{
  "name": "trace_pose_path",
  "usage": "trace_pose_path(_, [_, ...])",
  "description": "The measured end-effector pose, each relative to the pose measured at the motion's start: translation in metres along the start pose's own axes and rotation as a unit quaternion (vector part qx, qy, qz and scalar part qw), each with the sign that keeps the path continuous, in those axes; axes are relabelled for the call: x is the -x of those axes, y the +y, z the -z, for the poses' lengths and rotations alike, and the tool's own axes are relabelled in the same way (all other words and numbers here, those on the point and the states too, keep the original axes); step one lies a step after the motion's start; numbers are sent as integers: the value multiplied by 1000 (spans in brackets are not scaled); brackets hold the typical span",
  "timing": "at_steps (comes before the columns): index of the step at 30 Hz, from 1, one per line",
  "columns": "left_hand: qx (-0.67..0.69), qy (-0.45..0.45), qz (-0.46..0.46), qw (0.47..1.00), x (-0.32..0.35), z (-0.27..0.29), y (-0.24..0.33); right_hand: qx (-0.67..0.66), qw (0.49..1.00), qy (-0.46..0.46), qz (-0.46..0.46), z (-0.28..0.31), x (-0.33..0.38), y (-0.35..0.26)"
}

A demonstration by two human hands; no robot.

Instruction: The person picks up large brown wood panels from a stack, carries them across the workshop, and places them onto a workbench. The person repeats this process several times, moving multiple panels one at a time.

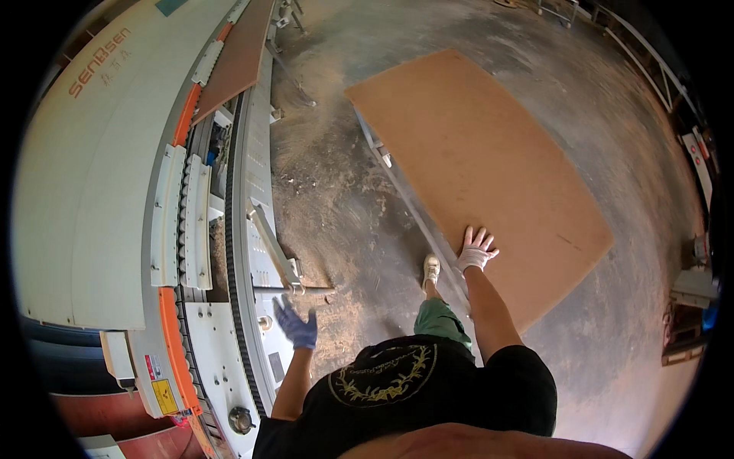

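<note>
My right hand (475,250), in a pale glove that leaves the fingertips bare, lies flat with spread fingers on the near left part of a large brown board (489,153). The board rests on a metal frame (419,216) that shows along its left edge. Beside the long machine (264,229), my left hand (296,326) hovers in a blue-grey glove, thumb away from the fingers and nothing held. Near it a dark rod (313,290) sticks out from the machine's side. A second brown board (237,61) sits in the machine's far end.
A tall pale machine cover (92,168) with orange strips (174,344) fills the left side. Sawdust (336,306) is scattered over the concrete floor (336,183) between machine and board. Metal racks (642,57) and other equipment (694,287) line the right rim.
</note>
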State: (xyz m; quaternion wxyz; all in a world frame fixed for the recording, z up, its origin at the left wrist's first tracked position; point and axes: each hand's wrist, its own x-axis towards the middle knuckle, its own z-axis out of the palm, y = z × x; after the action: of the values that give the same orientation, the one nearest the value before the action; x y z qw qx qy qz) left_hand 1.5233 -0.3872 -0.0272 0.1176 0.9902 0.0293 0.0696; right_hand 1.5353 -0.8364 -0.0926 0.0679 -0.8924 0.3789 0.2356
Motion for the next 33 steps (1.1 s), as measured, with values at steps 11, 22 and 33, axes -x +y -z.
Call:
trace_pose_path(11, [0, -162, 164, 973, -142, -108, 100, 80, 997, 7, 23, 80, -260, -56])
trace_pose_path(22, [-53, -327, 405, 852, -304, -187, 121, 123, 990, 35, -53, 228, -518, -111])
trace_pose_path(33, [173, -226, 46, 957, -806, -282, 276, -500, 855, -28, -132, 232, -777, -307])
